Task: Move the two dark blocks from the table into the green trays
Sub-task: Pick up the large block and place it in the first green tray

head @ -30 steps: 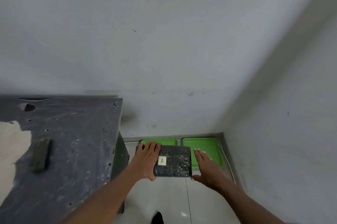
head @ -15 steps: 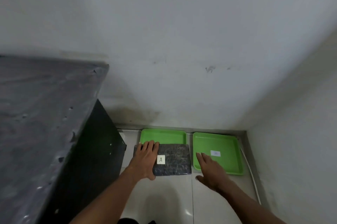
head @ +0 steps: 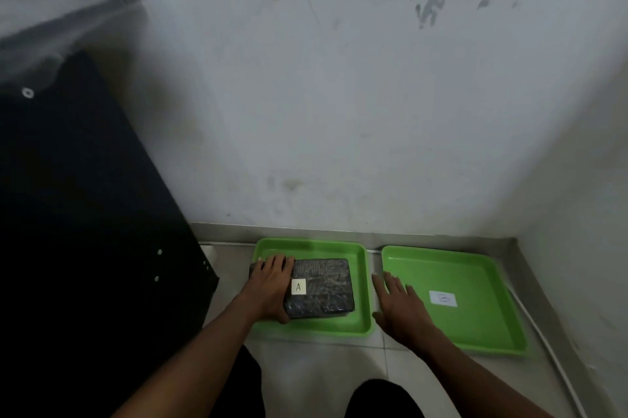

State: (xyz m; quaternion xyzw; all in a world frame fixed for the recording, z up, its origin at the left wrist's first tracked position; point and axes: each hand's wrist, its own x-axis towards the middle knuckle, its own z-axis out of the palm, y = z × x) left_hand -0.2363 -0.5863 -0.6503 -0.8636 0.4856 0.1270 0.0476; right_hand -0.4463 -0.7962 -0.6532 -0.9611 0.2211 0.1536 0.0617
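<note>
Dark plastic-wrapped rectangular block [head: 321, 286] labelled A — lies in left green plastic tray [head: 362, 285], left hand [head: 270, 288] gripping its left edge, right hand [head: 401, 307] fingers spread — empty, over right green tray [head: 489, 285] rim.

Two bright green trays [head: 360, 326] [head: 489, 339]; a dark mottled block [head: 323, 285] with a white label [head: 298, 287]; grey wall [head: 339, 94].

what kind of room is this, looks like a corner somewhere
Probably a bare indoor corner, perhaps a workroom or test space rather than a home. Scuffed white walls meet over a pale tiled floor, two green trays lie on the floor, and a dark table stands to the left.
</note>
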